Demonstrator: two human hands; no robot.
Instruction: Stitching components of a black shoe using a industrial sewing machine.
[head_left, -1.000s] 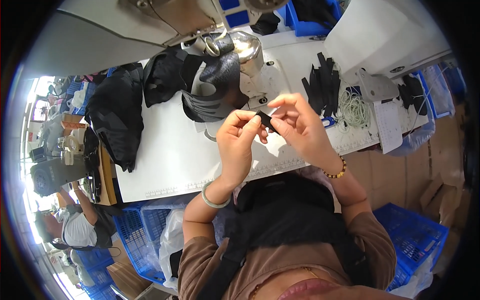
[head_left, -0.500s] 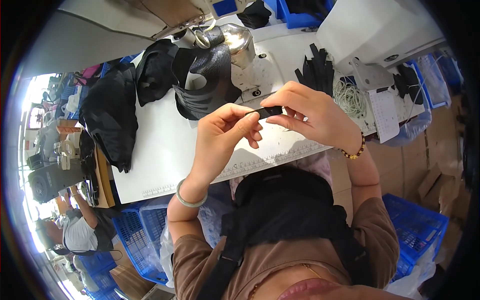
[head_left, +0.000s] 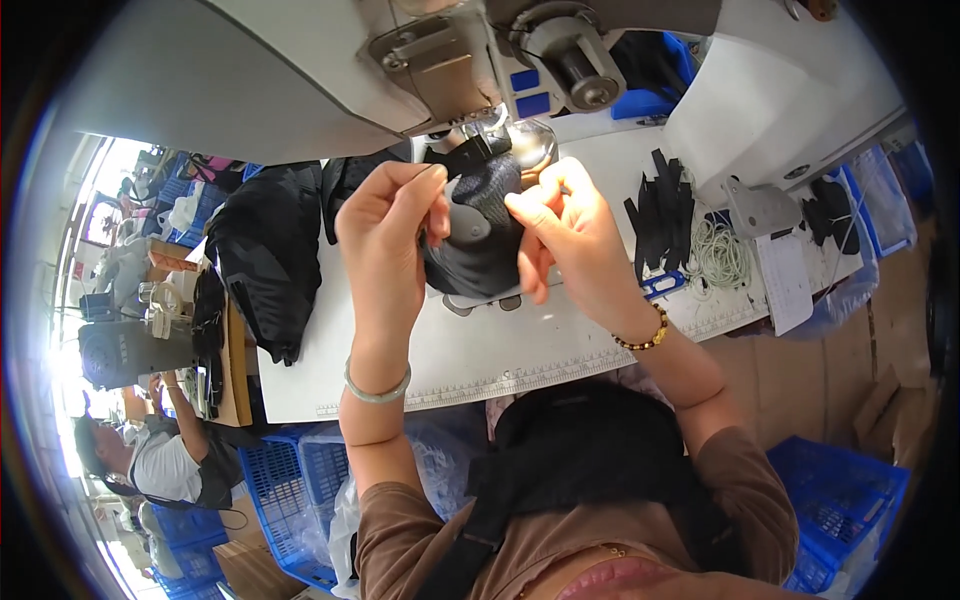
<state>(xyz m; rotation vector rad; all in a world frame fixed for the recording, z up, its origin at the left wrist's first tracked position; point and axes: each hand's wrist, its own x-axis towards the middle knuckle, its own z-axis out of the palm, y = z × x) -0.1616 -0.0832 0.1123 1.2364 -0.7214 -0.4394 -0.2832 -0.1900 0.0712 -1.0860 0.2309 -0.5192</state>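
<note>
My left hand (head_left: 398, 220) is raised over the sewing table with thumb and forefinger pinched on a short black strap (head_left: 468, 157), which points toward the sewing machine head. My right hand (head_left: 572, 225) is apart from it, thumb and forefinger drawn together and the other fingers curled. Whatever sits between those fingertips, if anything, cannot be made out. Behind and between my hands lies a black fabric piece (head_left: 485, 255) with curved panels and a grey oval spot (head_left: 467, 226), under the machine's needle area (head_left: 455, 90).
More black fabric pieces (head_left: 265, 265) lie on the left. On the right are black strips (head_left: 662, 215), a blue-handled tool (head_left: 663, 285), a coil of pale cord (head_left: 722, 252) and a paper sheet (head_left: 785, 285). Blue crates (head_left: 275, 490) flank me. A person (head_left: 165, 455) works at far left.
My hands have separated, and the strap is now in the left hand alone. The view has shifted toward the machine head, and the blue-handled tool has come into sight.
</note>
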